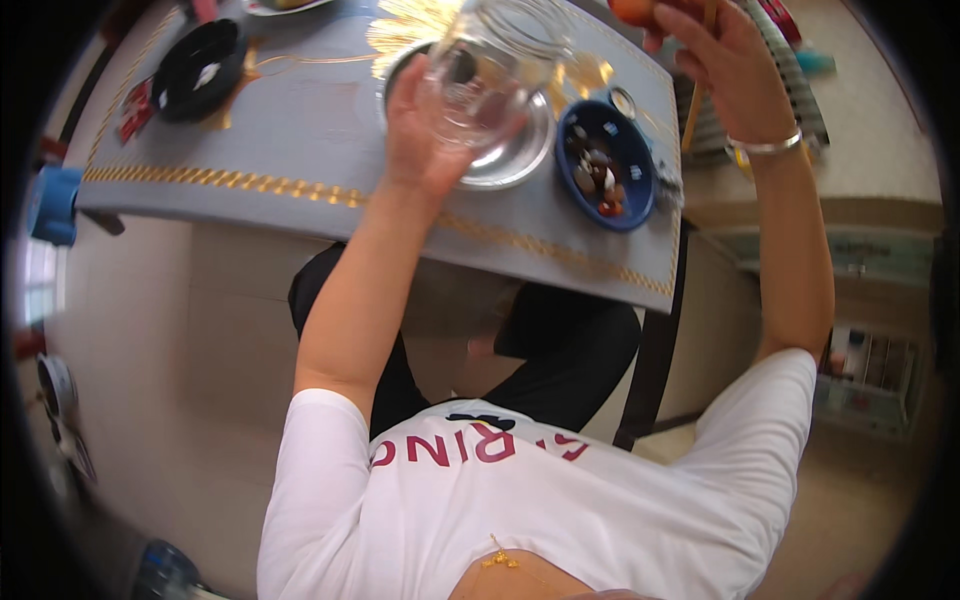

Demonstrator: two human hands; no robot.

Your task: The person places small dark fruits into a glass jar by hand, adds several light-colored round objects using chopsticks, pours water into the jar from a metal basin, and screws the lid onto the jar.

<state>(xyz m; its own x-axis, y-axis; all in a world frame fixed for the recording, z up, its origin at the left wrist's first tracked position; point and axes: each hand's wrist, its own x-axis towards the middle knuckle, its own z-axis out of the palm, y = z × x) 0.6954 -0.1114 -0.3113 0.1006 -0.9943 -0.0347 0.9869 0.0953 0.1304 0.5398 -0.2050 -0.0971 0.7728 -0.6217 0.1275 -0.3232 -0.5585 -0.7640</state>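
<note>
My left hand (420, 142) grips a clear glass jar (487, 82), tilted above a shiny metal basin (517, 161) on the table. Little shows inside the jar, which is blurred. Up at the top right, my right hand (720, 64) pinches a round orange-red item (632, 10), perhaps a small fruit or tomato, partly cut off by the picture's edge. A thin wooden stick (694, 112), like a chopstick, runs by the same hand; whether the fingers hold it is unclear. Between the hands stands a blue oval bowl (643, 180) with several dark, pale and reddish pieces.
A grey cloth with gold trim (300, 184) covers the table. On its left are a black bowl (199, 75) and a red wrapper (136, 112). A small round lid (622, 103) lies behind the blue bowl. A blue plastic stool (54, 204) stands past the left edge.
</note>
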